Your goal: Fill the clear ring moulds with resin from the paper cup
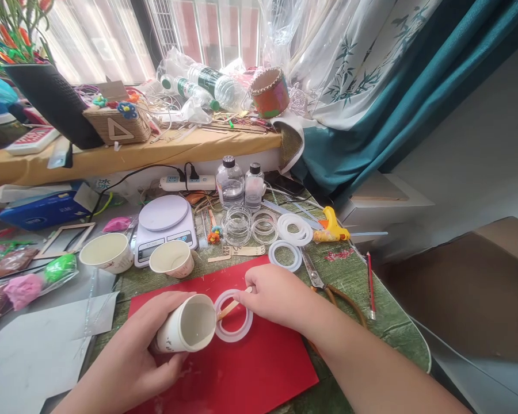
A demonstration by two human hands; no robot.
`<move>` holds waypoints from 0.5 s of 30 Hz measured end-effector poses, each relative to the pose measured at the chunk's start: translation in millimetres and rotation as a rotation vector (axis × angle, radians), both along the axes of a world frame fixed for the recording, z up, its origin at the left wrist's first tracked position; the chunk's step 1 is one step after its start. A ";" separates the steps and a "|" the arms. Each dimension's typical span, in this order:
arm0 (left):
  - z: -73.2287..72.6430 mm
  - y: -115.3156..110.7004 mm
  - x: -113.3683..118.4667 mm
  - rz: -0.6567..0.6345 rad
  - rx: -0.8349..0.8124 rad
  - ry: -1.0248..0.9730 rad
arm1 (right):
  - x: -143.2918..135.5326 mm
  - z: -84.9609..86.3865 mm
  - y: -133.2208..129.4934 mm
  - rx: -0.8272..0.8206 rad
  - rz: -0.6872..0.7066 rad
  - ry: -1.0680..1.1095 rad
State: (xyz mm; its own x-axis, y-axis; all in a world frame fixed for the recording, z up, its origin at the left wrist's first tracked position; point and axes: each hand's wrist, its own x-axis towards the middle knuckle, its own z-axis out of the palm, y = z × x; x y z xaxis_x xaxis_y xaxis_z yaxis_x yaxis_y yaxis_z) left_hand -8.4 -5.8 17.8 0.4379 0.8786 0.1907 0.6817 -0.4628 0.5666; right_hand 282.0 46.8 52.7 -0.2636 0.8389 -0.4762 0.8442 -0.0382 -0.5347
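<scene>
My left hand [155, 339] is wrapped round a white paper cup [172, 333], tilted so its mouth faces right and toward me. My right hand [267, 290] pinches a flat wooden stick [229, 309], whose lower end is by the cup's rim. Under the stick, a round white silicone ring mold [237, 335] lies on a red sheet [267, 368]. I cannot tell what, if anything, is inside the cup. Another ring mold [274, 259] sits at the sheet's far edge, beside stacked white rings [291, 225].
Two paper cups [175, 253] stand near a kitchen scale [166, 210]. Behind the clear rings [237, 221] are two bottles of clear liquid [231, 190]. Scissors [315, 273], a yellow glue gun [334, 225] and a red pencil [371, 287] lie to the right.
</scene>
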 end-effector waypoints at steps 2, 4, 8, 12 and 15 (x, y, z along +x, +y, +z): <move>-1.0 -0.6 -1.1 0.008 -0.010 0.002 | -0.2 0.0 0.4 0.002 0.006 -0.002; -2.2 -1.1 -2.2 0.015 -0.022 0.002 | -0.3 -1.0 0.8 0.012 0.016 -0.001; -2.5 -1.5 -2.5 0.012 -0.036 -0.010 | 0.1 -4.0 1.3 0.019 0.020 0.001; -0.2 -1.0 -0.7 -0.010 -0.017 -0.019 | 0.9 -4.6 1.2 0.027 0.016 0.013; 2.5 -0.9 0.5 -0.010 0.004 -0.016 | 0.9 -3.4 0.9 0.019 0.010 0.012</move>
